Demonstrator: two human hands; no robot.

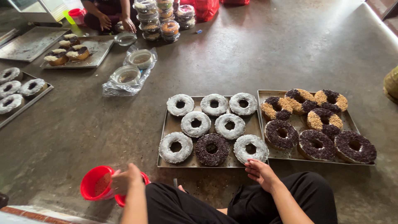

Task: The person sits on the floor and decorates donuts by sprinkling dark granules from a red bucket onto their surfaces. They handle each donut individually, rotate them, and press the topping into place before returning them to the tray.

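Observation:
I sit on the floor in black trousers. My left hand (125, 179) reaches into a red cup (96, 183) of sprinkles at my left knee; a second red cup (121, 200) sits partly hidden beside it. My right hand (261, 172) rests on the near edge of a metal tray (163, 137), next to a white-coated ring doughnut (251, 148). That tray holds several white-coated doughnuts and one covered in dark chocolate sprinkles (212, 149). Whether the left fingers hold sprinkles is hidden.
A second tray (349, 120) on the right carries several chocolate and nut-topped doughnuts. Far left are more trays (25, 105) with doughnuts, two bowls on plastic wrap (124, 81), stacked clear boxes (159, 20) and another person's hands (116, 23).

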